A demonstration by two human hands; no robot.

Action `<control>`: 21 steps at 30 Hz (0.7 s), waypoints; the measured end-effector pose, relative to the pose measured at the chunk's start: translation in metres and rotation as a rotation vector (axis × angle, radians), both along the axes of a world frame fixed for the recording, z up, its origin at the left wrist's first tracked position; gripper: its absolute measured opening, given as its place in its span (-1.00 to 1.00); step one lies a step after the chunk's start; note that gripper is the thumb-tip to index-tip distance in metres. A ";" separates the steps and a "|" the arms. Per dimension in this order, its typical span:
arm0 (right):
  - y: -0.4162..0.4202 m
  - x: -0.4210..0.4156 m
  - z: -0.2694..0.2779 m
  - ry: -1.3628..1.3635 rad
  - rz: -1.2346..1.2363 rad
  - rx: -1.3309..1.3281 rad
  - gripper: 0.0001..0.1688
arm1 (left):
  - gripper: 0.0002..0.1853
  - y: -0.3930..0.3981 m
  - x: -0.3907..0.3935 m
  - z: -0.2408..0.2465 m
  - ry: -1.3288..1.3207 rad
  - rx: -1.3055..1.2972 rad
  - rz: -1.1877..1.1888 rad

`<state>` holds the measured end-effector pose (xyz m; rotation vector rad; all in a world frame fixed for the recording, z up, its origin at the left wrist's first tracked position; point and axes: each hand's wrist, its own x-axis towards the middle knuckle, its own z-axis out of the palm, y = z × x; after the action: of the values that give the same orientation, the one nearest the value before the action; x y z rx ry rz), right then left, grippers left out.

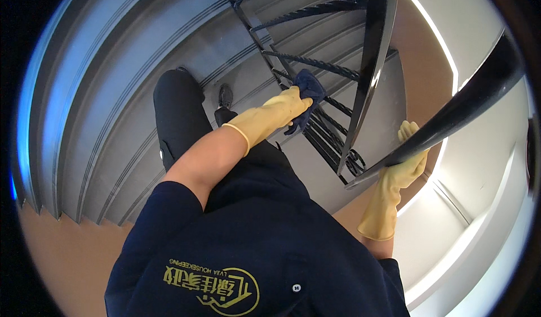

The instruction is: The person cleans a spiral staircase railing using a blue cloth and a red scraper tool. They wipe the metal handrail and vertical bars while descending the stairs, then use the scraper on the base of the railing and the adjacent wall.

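My left hand (291, 105), in a yellow rubber glove, grips a dark blue cloth (309, 89). The bunched cloth lies against the twisted black metal bars (321, 63) of a stair railing, and some bars are hidden behind it. On the right, a thick glossy black handrail (456, 101) curves past my right hand (405, 171), gloved in the same yellow rubber. That hand is around the handrail from its underside, with fingers showing on the far side. The rail covers part of the palm.
Curved grey stair treads (127, 84) with grooved edge strips fan out on the left. More steps (312, 29) show beyond the railing. A broad flat black post (372, 54) rises near the handrail. A lit strip (435, 33) edges the brown curved wall (418, 71). One black shoe (225, 95) stands on a tread.
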<state>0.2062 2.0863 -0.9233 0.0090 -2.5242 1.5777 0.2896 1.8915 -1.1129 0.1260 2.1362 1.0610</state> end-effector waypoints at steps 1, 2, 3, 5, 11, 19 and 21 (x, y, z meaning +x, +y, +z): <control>0.001 0.000 -0.001 0.019 -0.001 -0.003 -0.53 | -0.10 -0.001 0.000 0.002 0.012 -0.007 -0.012; 0.001 0.000 0.000 0.017 0.004 0.007 -0.53 | -0.11 -0.002 0.001 0.004 0.024 -0.013 -0.025; 0.000 0.000 0.001 0.016 0.006 0.013 -0.53 | -0.11 -0.005 0.001 0.006 0.038 -0.025 -0.040; 0.001 -0.001 0.003 -0.020 0.013 0.038 -0.50 | -0.11 -0.008 -0.002 0.010 0.080 -0.063 -0.115; -0.001 0.003 0.013 -0.078 -0.009 -0.007 -0.48 | -0.20 -0.025 -0.014 0.027 -0.011 -0.026 -0.101; -0.003 0.002 0.011 -0.050 -0.024 -0.053 -0.54 | -0.44 -0.026 -0.021 0.037 -0.092 -0.016 -0.027; 0.002 0.002 0.012 -0.060 -0.013 -0.030 -0.55 | -0.47 -0.028 -0.023 0.035 -0.023 -0.025 -0.097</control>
<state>0.2083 2.0879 -0.9116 -0.0592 -2.5393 1.6338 0.2661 1.8637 -1.0782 0.2025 2.0998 0.9747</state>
